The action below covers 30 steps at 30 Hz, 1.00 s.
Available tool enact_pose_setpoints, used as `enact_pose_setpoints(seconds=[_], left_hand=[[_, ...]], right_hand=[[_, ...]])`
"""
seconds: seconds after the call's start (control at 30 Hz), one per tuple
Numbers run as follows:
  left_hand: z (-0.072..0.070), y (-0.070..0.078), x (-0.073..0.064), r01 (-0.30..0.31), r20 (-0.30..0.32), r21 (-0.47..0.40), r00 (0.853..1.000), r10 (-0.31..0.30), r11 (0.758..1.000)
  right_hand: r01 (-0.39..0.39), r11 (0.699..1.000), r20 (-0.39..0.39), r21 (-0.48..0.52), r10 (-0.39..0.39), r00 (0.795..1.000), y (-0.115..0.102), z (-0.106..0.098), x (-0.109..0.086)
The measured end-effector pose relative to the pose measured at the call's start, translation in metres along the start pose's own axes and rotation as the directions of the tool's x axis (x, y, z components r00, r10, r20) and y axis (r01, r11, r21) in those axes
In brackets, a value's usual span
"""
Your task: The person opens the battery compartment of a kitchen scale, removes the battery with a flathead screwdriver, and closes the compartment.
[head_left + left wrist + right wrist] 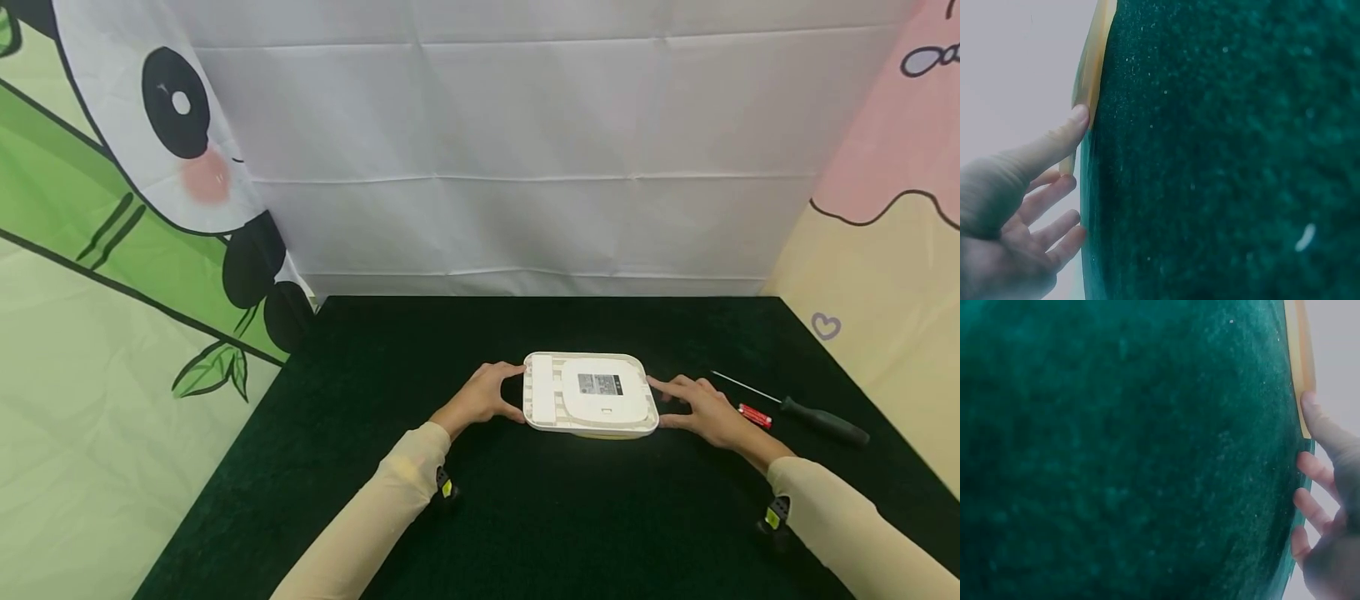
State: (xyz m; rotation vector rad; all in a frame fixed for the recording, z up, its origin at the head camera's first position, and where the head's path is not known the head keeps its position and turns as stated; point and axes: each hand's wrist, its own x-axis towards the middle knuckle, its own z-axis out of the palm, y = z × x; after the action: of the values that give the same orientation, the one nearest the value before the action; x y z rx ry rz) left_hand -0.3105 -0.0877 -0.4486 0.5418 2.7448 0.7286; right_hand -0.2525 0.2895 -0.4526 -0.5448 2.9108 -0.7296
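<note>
A flat white device (606,392) with rounded corners, its ribbed underside facing up, has a raised panel with a printed grey label. Along its near edge shows a thin yellowish rim, seen side-on as a yellow strip (1092,69) in the left wrist view. My left hand (487,396) holds the device's left end, thumb at the near corner and fingers at the far one. At the opposite end, my right hand (701,410) grips it between thumb and index finger. The right wrist view shows that thumb (1322,422) on the yellow edge, the other fingers spread below.
Right of my right hand lies a screwdriver (825,421) with a dark handle and a thin shaft pointing away to the left. Small red batteries (754,416) lie beside its shaft. A dark green cloth (420,333) covers the table, with printed curtains (525,167) behind.
</note>
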Motion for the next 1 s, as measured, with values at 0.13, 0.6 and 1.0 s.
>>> enact_pose_setpoints(seconds=[0.13,0.6,1.0], left_hand=[[-0.004,0.002,-0.003,0.001,-0.026,-0.042,1.0,-0.002,0.999],[-0.012,0.003,-0.008,-0.021,-0.114,-0.176,0.994,0.001,0.984],[-0.018,0.002,-0.009,-0.126,-0.178,-0.295,0.981,0.075,0.947]], right_hand=[[0.002,1.0,-0.014,-0.01,-0.002,1.0,0.001,-0.002,0.0],[0.087,0.989,-0.043,0.116,-0.082,0.996,0.003,-0.014,-0.001],[0.078,0.968,-0.05,0.238,-0.068,0.996,-0.004,-0.026,-0.003]])
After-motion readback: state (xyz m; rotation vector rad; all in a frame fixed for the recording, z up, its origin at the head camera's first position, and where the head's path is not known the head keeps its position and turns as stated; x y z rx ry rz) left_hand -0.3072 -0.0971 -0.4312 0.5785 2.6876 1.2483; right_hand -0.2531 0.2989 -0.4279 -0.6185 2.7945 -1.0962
